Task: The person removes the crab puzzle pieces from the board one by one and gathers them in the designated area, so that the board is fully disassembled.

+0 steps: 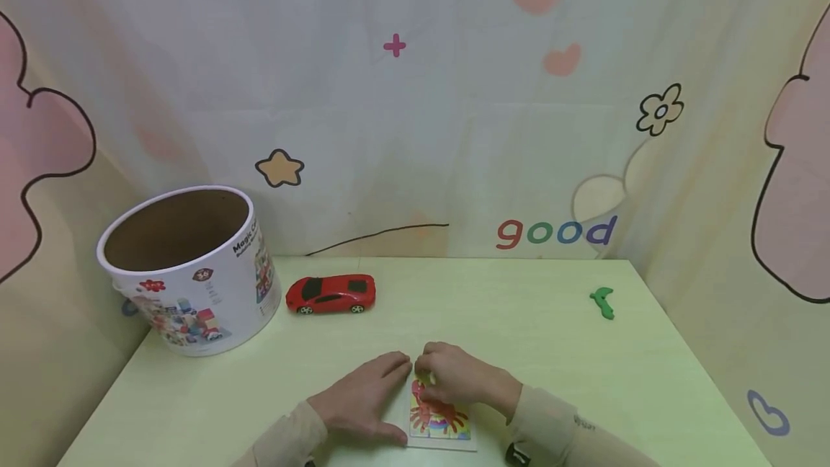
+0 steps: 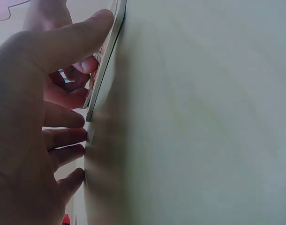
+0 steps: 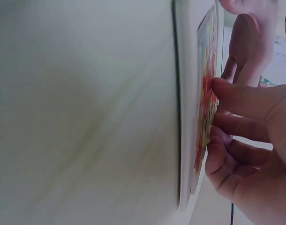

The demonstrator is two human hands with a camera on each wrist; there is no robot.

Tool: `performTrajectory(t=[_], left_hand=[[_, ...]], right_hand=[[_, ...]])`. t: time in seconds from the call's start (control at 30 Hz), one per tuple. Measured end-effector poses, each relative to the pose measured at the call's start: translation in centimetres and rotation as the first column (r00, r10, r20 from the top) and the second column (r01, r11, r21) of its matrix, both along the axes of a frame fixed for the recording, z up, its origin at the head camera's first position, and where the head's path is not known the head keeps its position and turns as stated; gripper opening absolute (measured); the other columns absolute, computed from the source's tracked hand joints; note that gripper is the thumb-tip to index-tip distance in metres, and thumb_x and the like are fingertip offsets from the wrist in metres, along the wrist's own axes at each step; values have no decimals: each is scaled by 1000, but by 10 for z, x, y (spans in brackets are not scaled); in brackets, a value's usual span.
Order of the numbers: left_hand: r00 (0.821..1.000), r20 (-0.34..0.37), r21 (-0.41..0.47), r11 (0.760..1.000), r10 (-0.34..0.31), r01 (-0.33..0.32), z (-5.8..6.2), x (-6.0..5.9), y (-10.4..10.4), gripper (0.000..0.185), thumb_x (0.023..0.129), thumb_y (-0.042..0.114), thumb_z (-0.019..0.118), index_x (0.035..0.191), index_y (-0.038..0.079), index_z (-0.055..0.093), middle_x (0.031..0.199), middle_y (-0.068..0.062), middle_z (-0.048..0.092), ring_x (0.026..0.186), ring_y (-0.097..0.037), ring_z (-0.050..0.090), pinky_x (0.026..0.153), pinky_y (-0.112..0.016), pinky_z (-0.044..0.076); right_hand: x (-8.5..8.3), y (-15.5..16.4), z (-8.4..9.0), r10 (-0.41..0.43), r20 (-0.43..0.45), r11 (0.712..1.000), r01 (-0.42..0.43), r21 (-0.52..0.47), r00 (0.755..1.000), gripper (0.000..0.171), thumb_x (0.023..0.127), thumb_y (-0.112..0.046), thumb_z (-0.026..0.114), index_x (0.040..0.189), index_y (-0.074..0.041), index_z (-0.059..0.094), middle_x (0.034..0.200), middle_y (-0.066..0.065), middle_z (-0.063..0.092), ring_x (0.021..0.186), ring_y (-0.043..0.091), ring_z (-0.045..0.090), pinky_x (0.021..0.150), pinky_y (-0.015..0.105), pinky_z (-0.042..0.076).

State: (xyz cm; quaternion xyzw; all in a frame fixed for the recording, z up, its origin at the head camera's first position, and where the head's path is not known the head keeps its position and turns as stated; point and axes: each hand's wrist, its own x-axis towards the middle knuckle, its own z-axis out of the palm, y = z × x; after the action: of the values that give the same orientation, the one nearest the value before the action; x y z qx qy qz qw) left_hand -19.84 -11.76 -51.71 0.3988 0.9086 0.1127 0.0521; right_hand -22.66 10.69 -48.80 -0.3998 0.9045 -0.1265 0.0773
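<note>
A small jigsaw puzzle (image 1: 441, 420) lies in a pale tray at the near middle of the table, showing a red cartoon animal on yellow. My left hand (image 1: 364, 396) rests along its left side. The left thumb (image 2: 82, 35) touches the tray's edge, while the other fingers reach down to the tabletop. Over the puzzle's far part, my right hand (image 1: 463, 375) has curled fingers and pinches a small yellowish puzzle piece (image 3: 209, 125) against the picture. The right thumb (image 3: 241, 96) touches the red part. The right hand hides the picture's upper part.
A large white bucket (image 1: 194, 308) with printed toy blocks stands at the back left. Beside it is a red toy car (image 1: 332, 294). A small green toy piece (image 1: 604, 303) lies at the right. A printed curtain (image 1: 415, 128) hangs behind the table's far edge.
</note>
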Motion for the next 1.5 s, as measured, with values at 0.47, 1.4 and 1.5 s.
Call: performTrajectory(t=[0.47, 1.4, 1.5], left_hand=[[999, -18, -31, 999, 33, -34, 1, 4, 5, 107, 73, 81, 57, 147, 5, 40, 151, -7, 38, 139, -24, 38, 115, -40, 35], [999, 12, -20, 999, 45, -45, 2, 4, 6, 105, 73, 81, 58, 146, 7, 41, 150, -7, 38, 138, -24, 38, 115, -41, 36], [999, 15, -23, 999, 44, -44, 2, 4, 6, 106, 73, 82, 57, 146, 7, 41, 150, -6, 39, 138, -24, 39, 114, -41, 37]], right_hand=[[3, -4, 0, -62, 46, 998, 63, -20, 997, 27, 81, -24, 78, 103, -11, 70, 88, -5, 60, 76, 3, 50, 69, 19, 49], [8, -10, 7, -119, 59, 993, 119, 15, 991, 34, 75, -33, 79, 99, -12, 66, 81, -9, 57, 69, 3, 48, 62, 16, 46], [8, -9, 8, -121, 73, 993, 121, -1, 990, 33, 76, -33, 79, 99, -12, 67, 81, -9, 57, 70, 3, 48, 59, 15, 45]])
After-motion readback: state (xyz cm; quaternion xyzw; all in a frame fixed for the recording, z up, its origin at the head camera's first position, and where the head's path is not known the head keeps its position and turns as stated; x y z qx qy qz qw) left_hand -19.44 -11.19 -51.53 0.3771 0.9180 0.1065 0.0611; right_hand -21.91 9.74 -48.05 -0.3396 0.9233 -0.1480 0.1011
